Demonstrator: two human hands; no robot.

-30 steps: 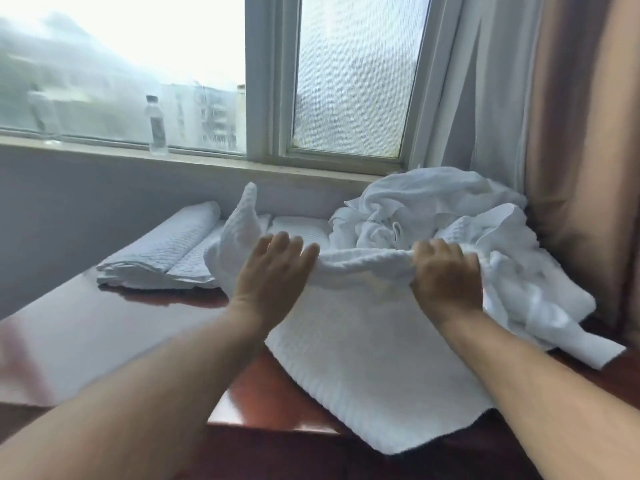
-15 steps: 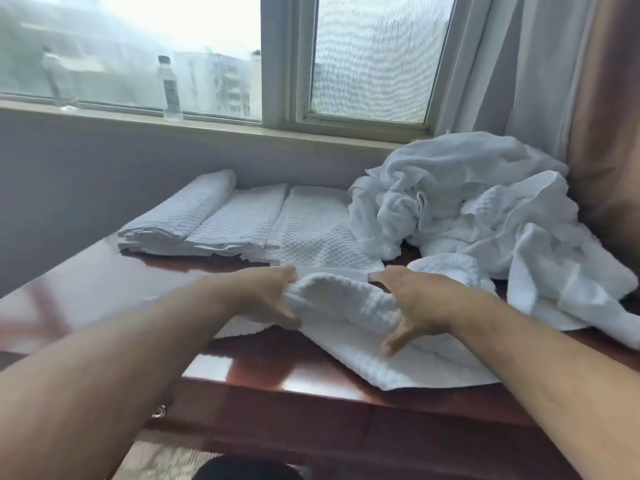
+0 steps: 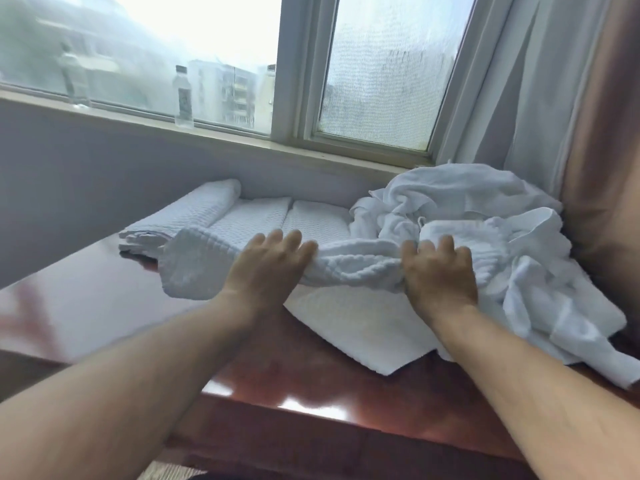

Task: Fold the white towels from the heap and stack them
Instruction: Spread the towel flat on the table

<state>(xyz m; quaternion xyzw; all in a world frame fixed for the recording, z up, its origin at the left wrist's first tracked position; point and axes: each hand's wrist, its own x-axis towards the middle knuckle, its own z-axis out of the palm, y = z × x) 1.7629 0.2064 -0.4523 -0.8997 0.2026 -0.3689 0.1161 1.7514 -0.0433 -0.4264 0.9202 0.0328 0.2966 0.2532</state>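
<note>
A white waffle towel (image 3: 360, 327) lies partly spread on the dark red table (image 3: 311, 382), its upper edge bunched and lifted. My left hand (image 3: 266, 268) grips that bunched edge left of the middle, and my right hand (image 3: 440, 275) grips it further right. A loose end of the towel hangs left of my left hand. Folded white towels (image 3: 214, 220) lie side by side at the back left of the table. The heap of crumpled white towels (image 3: 467, 209) sits at the back right, touching the towel I hold.
A window sill runs behind the table with a clear plastic bottle (image 3: 183, 95) and another bottle (image 3: 74, 81) on it. Curtains (image 3: 554, 98) hang at the right, close to the heap. The table's front edge is near my forearms.
Both hands have lifted the towel's bunched edge up and away from the table's front, toward the folded towels. My hands are further apart than half a second ago.
</note>
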